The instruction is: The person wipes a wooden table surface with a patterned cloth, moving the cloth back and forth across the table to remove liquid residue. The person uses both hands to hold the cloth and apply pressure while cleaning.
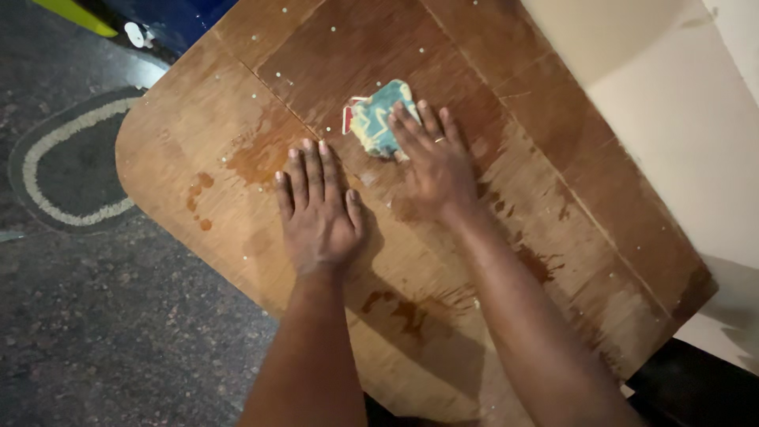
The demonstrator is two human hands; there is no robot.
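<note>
Head view shows me a folded cloth (pixel 378 117), blue-green with a red edge, lying on the far middle of the wooden table (pixel 198 119), with the right hand (pixel 431 162) pressed flat on its near edge, fingers together and stretched over it, not curled round it. Just beside it, the left hand (pixel 319 209) lies palm down on the bare wood, fingers spread and holding nothing. Wet patches (pixel 261 154) darken the wood around both hands, and a dark oval rug (pixel 67 170) lies on the floor to the left.
</note>
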